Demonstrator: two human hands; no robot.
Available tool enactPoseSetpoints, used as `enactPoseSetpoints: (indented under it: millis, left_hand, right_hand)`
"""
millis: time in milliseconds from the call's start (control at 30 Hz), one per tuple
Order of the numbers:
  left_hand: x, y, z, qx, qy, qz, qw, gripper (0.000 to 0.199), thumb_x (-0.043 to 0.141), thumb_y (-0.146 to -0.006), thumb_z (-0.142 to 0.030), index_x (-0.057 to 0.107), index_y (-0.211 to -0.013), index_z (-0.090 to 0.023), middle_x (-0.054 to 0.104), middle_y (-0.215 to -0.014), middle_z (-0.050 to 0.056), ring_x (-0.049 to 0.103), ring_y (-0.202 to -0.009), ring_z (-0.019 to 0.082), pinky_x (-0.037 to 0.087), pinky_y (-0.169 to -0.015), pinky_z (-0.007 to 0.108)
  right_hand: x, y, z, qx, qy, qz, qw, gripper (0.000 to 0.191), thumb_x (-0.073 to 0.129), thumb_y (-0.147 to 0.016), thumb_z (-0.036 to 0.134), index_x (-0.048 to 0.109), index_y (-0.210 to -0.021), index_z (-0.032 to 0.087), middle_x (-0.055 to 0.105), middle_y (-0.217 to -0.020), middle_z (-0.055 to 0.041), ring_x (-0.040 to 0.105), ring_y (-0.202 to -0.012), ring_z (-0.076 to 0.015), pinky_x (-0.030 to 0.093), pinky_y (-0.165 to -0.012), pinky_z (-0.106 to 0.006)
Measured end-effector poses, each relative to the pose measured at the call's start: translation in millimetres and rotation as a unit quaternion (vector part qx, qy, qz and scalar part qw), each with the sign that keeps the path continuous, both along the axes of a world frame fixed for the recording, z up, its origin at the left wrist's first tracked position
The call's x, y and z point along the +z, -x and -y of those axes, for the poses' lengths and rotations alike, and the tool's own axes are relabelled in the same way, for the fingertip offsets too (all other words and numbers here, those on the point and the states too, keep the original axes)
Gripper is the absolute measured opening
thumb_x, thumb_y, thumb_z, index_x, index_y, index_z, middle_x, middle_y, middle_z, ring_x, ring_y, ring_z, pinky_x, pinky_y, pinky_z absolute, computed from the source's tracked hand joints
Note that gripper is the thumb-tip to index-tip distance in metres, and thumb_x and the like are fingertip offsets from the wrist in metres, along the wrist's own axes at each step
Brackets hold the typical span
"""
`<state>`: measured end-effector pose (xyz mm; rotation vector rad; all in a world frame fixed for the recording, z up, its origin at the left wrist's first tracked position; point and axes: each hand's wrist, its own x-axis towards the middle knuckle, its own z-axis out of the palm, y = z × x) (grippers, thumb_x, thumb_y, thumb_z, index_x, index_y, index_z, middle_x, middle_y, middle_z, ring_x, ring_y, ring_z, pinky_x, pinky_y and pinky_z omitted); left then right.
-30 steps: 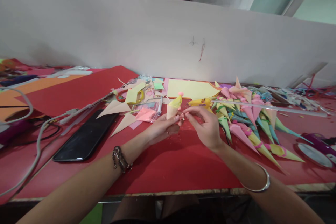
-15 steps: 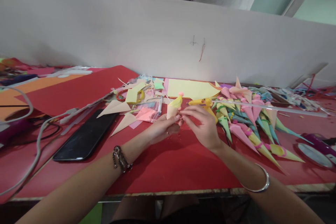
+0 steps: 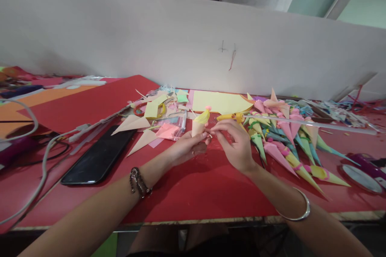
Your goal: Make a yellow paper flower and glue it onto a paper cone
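My left hand (image 3: 188, 145) is closed round a small cream paper cone (image 3: 198, 128), held over the red table. A ruffled yellow piece (image 3: 203, 117) with a pink pompom (image 3: 208, 108) on top sticks out of the cone's upper end. Just right of the cone, my right hand (image 3: 237, 144) has thumb and forefinger pinched together; what lies between the tips is too small to make out. Behind that hand lies a yellow glue gun (image 3: 230, 117), partly hidden, with a long clear glue stick (image 3: 301, 120) reaching right.
A heap of coloured paper cones (image 3: 289, 136) lies on the right. To the left are a black phone (image 3: 98, 156), cut cream paper pieces (image 3: 141, 142), scissors (image 3: 163, 110) and a white cable (image 3: 45, 160). Pale yellow sheets (image 3: 217, 101) lie against the white partition (image 3: 181, 40).
My right hand has drawn slightly away from the cone to the right, its fingertips still together. The left hand and the cone stay almost in place.
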<state>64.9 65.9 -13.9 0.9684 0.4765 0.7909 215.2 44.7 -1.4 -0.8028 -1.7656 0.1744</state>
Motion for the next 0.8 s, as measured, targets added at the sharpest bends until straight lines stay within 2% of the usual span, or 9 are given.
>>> enactPoseSetpoints:
  millis: [100,400,633,800]
  left_hand:
    - [1.2,-0.7,0.2,0.013,0.0,0.001,1.0,0.02,0.063,-0.07,-0.031,0.055,-0.075,-0.014,0.047,-0.061,-0.005,0.025,-0.039,0.0,0.024,-0.042,0.017]
    - [-1.2,-1.3,-0.4,0.005,-0.007,-0.004,1.0,0.023,0.061,-0.072,-0.034,0.051,-0.069,-0.013,0.046,-0.057,-0.006,0.024,-0.037,-0.001,0.027,-0.044,0.016]
    - [-1.4,-2.6,1.5,0.006,-0.007,-0.002,1.0,0.022,0.062,-0.071,-0.033,0.052,-0.069,-0.013,0.047,-0.056,-0.005,0.028,-0.039,0.001,0.025,-0.042,0.015]
    - [-3.6,-2.3,1.0,-0.004,-0.011,-0.004,1.0,0.022,0.06,-0.073,-0.034,0.052,-0.07,-0.013,0.046,-0.055,-0.005,0.028,-0.039,0.001,0.025,-0.043,0.016]
  right_hand:
    - [1.3,-1.0,-0.6,-0.005,0.005,-0.007,1.0,0.016,0.047,-0.08,0.013,0.061,-0.083,0.021,0.059,-0.081,-0.0024,0.055,-0.081,-0.0144,0.044,-0.073,-0.028]
    - [0.6,-0.6,-1.6,0.007,0.022,-0.03,0.999,0.016,0.05,-0.079,0.015,0.062,-0.087,0.022,0.059,-0.088,-0.0031,0.056,-0.085,-0.0146,0.046,-0.073,-0.027]
    - [1.8,-1.3,0.3,0.013,0.041,-0.037,0.998,0.009,0.052,-0.078,0.017,0.06,-0.075,0.02,0.059,-0.069,0.0,0.055,-0.066,-0.0124,0.046,-0.06,-0.025]
    - [1.3,-0.4,-1.1,0.013,0.035,-0.05,0.998,0.015,0.051,-0.078,0.012,0.062,-0.084,0.021,0.063,-0.08,-0.0014,0.057,-0.077,-0.0134,0.047,-0.068,-0.026]
